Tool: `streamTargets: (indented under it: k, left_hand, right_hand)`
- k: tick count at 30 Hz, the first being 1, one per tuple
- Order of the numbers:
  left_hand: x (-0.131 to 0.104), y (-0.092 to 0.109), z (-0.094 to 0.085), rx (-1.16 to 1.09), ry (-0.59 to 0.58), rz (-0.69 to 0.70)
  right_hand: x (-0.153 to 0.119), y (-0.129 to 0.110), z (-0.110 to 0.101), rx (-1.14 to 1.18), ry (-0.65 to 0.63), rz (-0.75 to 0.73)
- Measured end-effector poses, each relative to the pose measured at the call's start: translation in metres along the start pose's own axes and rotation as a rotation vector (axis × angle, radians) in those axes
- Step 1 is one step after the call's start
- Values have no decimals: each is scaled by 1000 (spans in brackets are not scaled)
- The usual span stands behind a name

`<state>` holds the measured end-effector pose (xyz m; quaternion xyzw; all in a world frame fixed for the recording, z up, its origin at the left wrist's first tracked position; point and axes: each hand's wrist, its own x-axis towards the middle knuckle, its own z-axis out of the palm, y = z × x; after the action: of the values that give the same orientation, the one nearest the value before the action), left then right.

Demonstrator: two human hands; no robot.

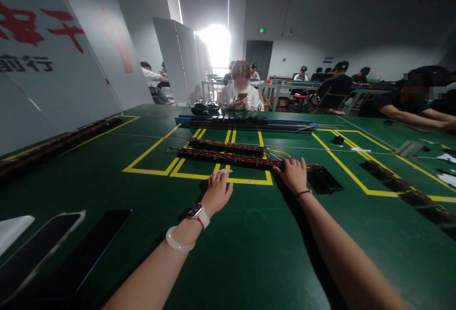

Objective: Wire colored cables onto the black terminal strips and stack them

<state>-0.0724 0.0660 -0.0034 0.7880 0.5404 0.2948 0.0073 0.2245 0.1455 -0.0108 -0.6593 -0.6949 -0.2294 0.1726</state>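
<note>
On the green table (pixel 249 234), a long dark strip with red wires (pixel 231 159) lies across yellow tape outlines. My right hand (pixel 295 176) is over the strip's right end and seems to touch it, thumb to the left and fingers apart; the spot beneath the fingers is hidden. My left hand (pixel 218 191) hovers or rests just in front of the strip, fingers stretched out, with nothing in it. Behind lies a second dark strip (pixel 228 147), thin yellow wires at its right end. A black box-like part (pixel 325 179) sits right of my right hand.
A blue and black rail assembly (pixel 249 123) spans the table's far side. Phones (pixel 96 248) lie at the near left. Another dark strip (pixel 409 188) is at the right, one more (pixel 60 143) at the left. A person (pixel 240 89) sits opposite, holding a phone.
</note>
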Motion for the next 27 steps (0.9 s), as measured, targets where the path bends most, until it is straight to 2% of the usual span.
streamTargets:
  k: [4,8,13,16,18,20,23,27]
  left_hand:
    - [0,0,-1,-12,-23,-17]
    - [-1,0,-2,-24,-48,-24]
    - [0,-1,-3,-33,-89,-27]
    - [0,-3,-2,-37,-112,-24]
    - [1,-4,0,-36,-127,-28]
    - [2,-6,2,-33,-121,-20]
    - [2,-6,4,-22,-93,-7]
    - [2,-5,3,-35,-123,-20]
  right_hand:
    - [-3,11,8,2,119,75]
    - [-3,7,6,61,182,60]
    - [-10,-1,-11,227,201,-108]
    - [-24,9,-27,259,179,-262]
    - [-36,27,-37,222,141,-335]
    - [-50,56,-46,159,99,-307]
    - [-72,114,-54,26,94,-58]
    - [-107,206,-57,-200,198,261]
